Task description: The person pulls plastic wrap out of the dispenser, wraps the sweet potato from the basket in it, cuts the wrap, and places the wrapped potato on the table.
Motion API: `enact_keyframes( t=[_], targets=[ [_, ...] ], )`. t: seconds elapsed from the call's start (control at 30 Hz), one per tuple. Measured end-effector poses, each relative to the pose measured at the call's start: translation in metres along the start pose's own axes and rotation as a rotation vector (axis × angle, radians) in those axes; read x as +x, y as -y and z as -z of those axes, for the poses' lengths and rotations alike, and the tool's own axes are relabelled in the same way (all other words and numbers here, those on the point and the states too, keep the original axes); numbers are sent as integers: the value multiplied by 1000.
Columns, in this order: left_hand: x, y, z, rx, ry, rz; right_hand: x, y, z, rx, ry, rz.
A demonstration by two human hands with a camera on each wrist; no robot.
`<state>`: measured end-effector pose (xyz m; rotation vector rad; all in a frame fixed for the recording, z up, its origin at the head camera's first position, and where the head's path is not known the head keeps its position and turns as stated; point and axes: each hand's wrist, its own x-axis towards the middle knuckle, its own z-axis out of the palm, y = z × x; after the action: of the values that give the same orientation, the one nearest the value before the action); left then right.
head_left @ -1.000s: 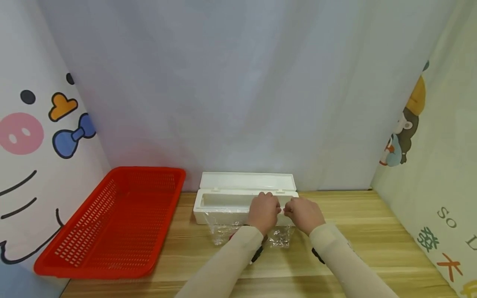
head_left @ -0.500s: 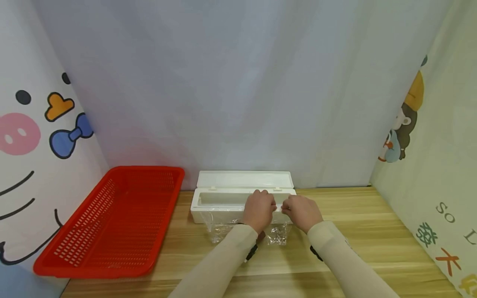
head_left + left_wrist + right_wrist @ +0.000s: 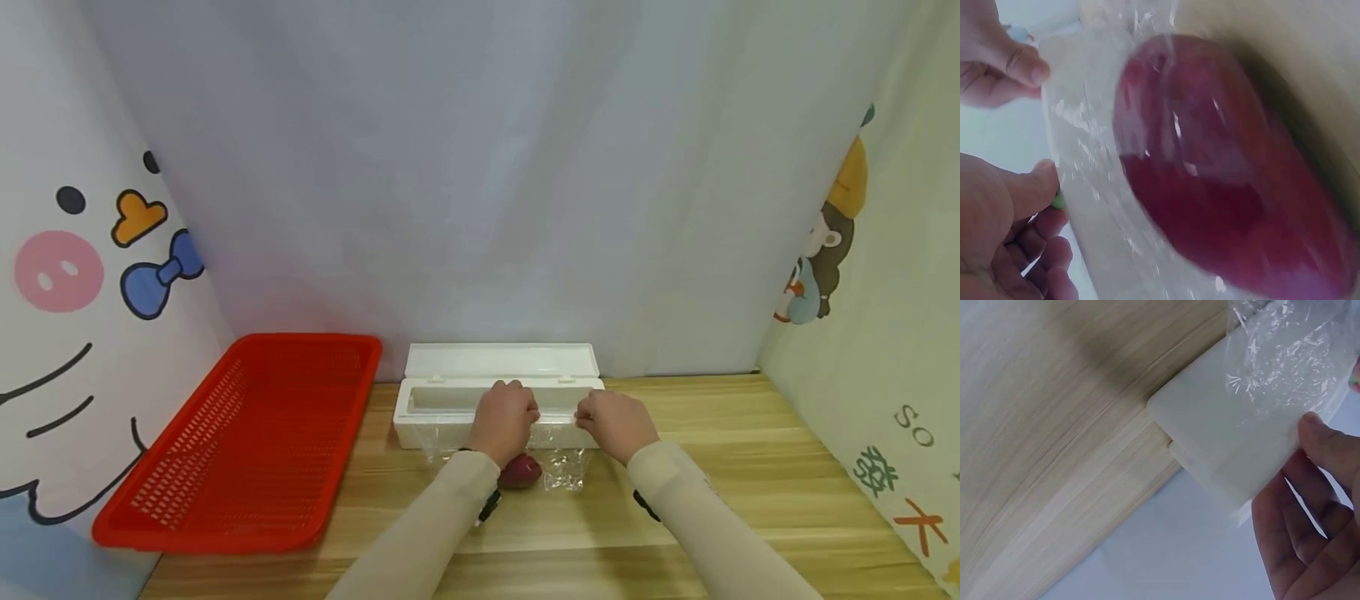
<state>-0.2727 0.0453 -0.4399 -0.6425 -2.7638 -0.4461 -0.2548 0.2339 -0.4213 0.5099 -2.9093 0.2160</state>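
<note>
A white cling film box stands lengthwise with its lid up at the back. Clear film hangs over its front wall, covering a dark-red, oval, fruit-like thing on the table, large in the left wrist view. My left hand is at the middle of the front rim, pinching a small green slider, mostly hidden by fingers. Near the right end, my right hand pinches the rim and film between thumb and fingers, as the right wrist view shows.
A red perforated plastic basket stands on the left of the wooden table. A pale curtain rises close behind the box. Printed cloth panels border both sides.
My left hand has slid left along the box's front rim, widening the gap between the hands. More of the dark-red oval thing shows. The right hand has stayed at the right end.
</note>
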Motion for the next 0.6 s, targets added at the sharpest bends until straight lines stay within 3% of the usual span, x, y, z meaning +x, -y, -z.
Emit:
enact_keyframes(
  t=[0.13,0.6],
  targets=[
    [-5,8,4,-19,7,1,0,2,0,20,2,-6],
    [-9,10,8,-77,17,34,-4,3,0,17,-24,-18]
  ],
)
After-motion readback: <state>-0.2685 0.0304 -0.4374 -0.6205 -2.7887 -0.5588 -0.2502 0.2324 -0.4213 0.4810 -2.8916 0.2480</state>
